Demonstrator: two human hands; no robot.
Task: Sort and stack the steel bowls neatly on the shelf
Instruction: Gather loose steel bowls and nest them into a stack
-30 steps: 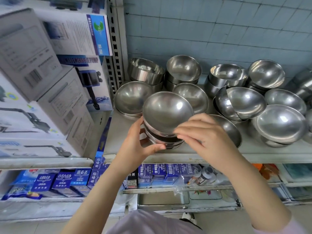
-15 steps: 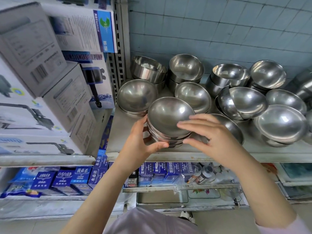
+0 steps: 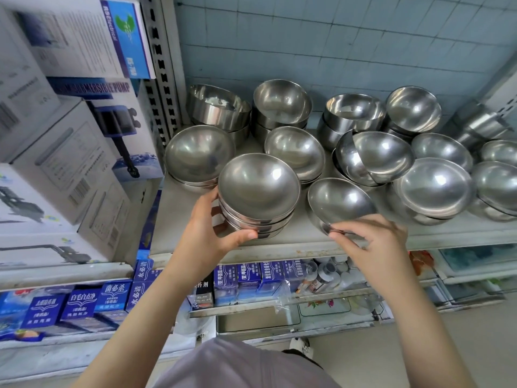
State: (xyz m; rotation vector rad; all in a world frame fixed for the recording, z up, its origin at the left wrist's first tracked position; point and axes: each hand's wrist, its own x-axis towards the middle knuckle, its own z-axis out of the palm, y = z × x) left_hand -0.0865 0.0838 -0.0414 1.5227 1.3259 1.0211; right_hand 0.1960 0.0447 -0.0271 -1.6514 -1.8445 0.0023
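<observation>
other bowls (image 3: 293, 155) behind, pump boxes (image 3: 84, 141) upper left; gripping centre stack (image 3: 258, 186) in left fingers (image 3: 242, 236), pinching neighbouring bowl (image 3: 338, 200) by its rim with right fingers (image 3: 345, 233).

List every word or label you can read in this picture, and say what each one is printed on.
"SUBMERSIBLE PUMP": pump box, first letters blurred.
"RS Electrical": top box, printed sideways.
"水必清": upright blue carton.
"菌必杀": middle blue carton.
"白毛白点净": left blue carton.
Fine print on the boxes and the other cartons: too small or blurred.
Steel bowls: no text seen.
</observation>
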